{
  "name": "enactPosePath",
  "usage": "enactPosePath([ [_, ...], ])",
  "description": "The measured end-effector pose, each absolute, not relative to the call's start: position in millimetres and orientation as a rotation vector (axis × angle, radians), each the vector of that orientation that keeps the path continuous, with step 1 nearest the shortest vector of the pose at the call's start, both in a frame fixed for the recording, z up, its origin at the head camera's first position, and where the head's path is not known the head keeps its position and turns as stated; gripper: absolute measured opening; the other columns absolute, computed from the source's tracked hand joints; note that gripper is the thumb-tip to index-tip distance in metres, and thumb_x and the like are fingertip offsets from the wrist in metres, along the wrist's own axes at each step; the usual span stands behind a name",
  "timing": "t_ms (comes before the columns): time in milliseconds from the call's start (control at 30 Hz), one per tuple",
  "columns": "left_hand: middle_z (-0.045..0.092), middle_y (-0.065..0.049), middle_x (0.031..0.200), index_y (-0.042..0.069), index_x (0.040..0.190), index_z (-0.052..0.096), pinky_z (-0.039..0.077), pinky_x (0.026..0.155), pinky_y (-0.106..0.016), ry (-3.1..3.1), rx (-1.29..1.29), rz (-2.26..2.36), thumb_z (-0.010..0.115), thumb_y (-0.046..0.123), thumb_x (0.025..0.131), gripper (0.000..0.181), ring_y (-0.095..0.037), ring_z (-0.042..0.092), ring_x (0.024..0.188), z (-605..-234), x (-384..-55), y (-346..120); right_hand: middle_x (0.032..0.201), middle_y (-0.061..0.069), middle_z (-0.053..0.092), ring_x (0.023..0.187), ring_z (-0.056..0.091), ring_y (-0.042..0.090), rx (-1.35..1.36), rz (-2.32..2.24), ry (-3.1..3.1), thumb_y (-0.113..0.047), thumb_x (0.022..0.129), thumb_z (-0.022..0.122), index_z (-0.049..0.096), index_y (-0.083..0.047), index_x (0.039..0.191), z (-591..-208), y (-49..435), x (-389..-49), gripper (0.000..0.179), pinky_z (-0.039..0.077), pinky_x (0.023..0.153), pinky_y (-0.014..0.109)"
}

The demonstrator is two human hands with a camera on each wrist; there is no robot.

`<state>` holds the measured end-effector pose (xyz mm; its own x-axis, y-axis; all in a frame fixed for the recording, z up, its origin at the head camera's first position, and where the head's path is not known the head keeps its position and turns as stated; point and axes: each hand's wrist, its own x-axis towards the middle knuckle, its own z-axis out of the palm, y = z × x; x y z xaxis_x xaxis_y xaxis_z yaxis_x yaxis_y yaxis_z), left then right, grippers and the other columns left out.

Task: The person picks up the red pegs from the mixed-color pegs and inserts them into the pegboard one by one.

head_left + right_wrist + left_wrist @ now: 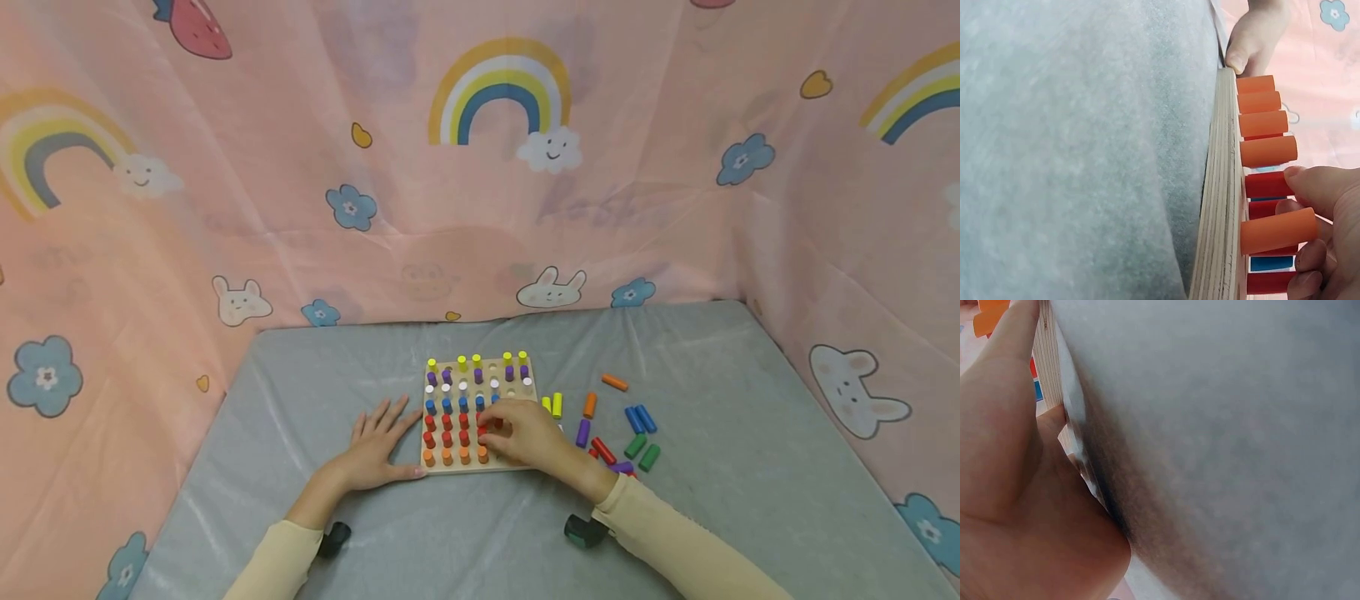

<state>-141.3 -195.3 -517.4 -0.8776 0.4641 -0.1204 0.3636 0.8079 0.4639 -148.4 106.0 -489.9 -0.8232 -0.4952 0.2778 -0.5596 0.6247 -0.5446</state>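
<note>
A wooden pegboard (465, 470) with rows of coloured pegs lies on the table. My left hand (375, 452) rests with fingers spread at its left side, thumb at the front left corner. In the left wrist view the palm of the left hand (1004, 462) stands beside the board's edge (1049, 356). Over the board's right half is my right hand (528, 433). In the right wrist view its thumb and forefinger pinch the top of a red peg (1266, 185) in the board, behind the row of orange pegs (1269, 151). Part of the board is hidden under this hand.
Right of the board lie loose pegs: yellow (557, 406), orange (615, 382), blue (645, 418), green (649, 457), purple (582, 433) and red (603, 451). A grey cloth (315, 367) covers the table. Pink printed curtains (480, 208) stand behind and at both sides.
</note>
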Motion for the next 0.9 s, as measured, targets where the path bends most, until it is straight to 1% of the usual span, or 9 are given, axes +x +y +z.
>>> enactPosePath([
  [200, 0.012, -0.010, 0.168, 0.025, 0.157, 0.028, -0.002, 0.115, -0.073, 2.759, 0.654, 0.681, 0.066, 0.070, 0.080, 0.097, -0.044, 0.004, 0.153, -516.2, -140.3, -195.3, 0.084, -0.006, 0.069, 0.073, 0.056, 0.009, 0.891, 1.017, -2.692, -0.023, 0.083, 0.081, 0.076, -0.015, 0.096, -488.6, 109.8, -147.9, 0.016, 0.043, 0.064, 0.017],
  [267, 0.010, -0.011, 0.168, 0.024, 0.158, 0.027, -0.002, 0.116, -0.072, 2.753, 0.653, 0.667, 0.066, 0.069, 0.080, 0.097, -0.044, 0.003, 0.153, -515.5, -139.5, -195.4, 0.083, -0.005, 0.070, 0.071, 0.056, 0.010, 0.885, 1.023, -2.672, -0.021, 0.082, 0.081, 0.076, -0.015, 0.095, -488.3, 111.2, -147.3, 0.016, 0.043, 0.062, 0.016],
  [467, 0.012, -0.015, 0.167, 0.020, 0.157, 0.030, -0.001, 0.115, -0.073, 2.741, 0.640, 0.658, 0.070, 0.062, 0.081, 0.095, -0.047, 0.004, 0.152, -509.1, -138.3, -193.8, 0.082, -0.002, 0.070, 0.070, 0.056, 0.010, 0.832, 1.107, -2.670, -0.020, 0.083, 0.080, 0.076, -0.015, 0.095, -486.9, 117.3, -146.4, 0.013, 0.044, 0.061, 0.016],
  [567, 0.011, -0.014, 0.168, 0.019, 0.157, 0.029, 0.000, 0.116, -0.072, 2.735, 0.628, 0.638, 0.071, 0.059, 0.082, 0.095, -0.047, 0.004, 0.153, -506.8, -138.5, -192.8, 0.084, -0.002, 0.070, 0.072, 0.057, 0.012, 0.790, 1.196, -2.684, -0.019, 0.084, 0.080, 0.075, -0.016, 0.095, -485.8, 121.7, -145.4, 0.012, 0.045, 0.061, 0.017],
  [667, 0.009, -0.012, 0.169, 0.020, 0.158, 0.027, -0.001, 0.116, -0.072, 2.723, 0.611, 0.602, 0.071, 0.057, 0.084, 0.094, -0.045, 0.002, 0.154, -505.9, -138.7, -191.9, 0.085, -0.006, 0.068, 0.069, 0.055, 0.012, 0.753, 1.255, -2.699, -0.019, 0.085, 0.079, 0.076, -0.016, 0.096, -484.9, 126.4, -143.8, 0.013, 0.044, 0.059, 0.018],
  [767, 0.008, -0.011, 0.169, 0.021, 0.158, 0.027, -0.001, 0.117, -0.071, 2.716, 0.597, 0.591, 0.071, 0.056, 0.084, 0.093, -0.044, 0.001, 0.154, -505.4, -139.2, -190.9, 0.084, -0.009, 0.067, 0.067, 0.052, 0.010, 0.740, 1.279, -2.701, -0.019, 0.086, 0.078, 0.076, -0.015, 0.098, -484.9, 131.1, -142.1, 0.013, 0.044, 0.058, 0.018],
  [900, 0.008, -0.012, 0.169, 0.021, 0.158, 0.028, 0.000, 0.117, -0.071, 2.716, 0.596, 0.599, 0.072, 0.056, 0.084, 0.092, -0.044, 0.001, 0.154, -505.4, -140.0, -190.2, 0.086, -0.009, 0.067, 0.070, 0.052, 0.006, 0.734, 1.318, -2.680, -0.017, 0.086, 0.077, 0.076, -0.014, 0.100, -487.2, 138.8, -139.6, 0.014, 0.044, 0.060, 0.019],
])
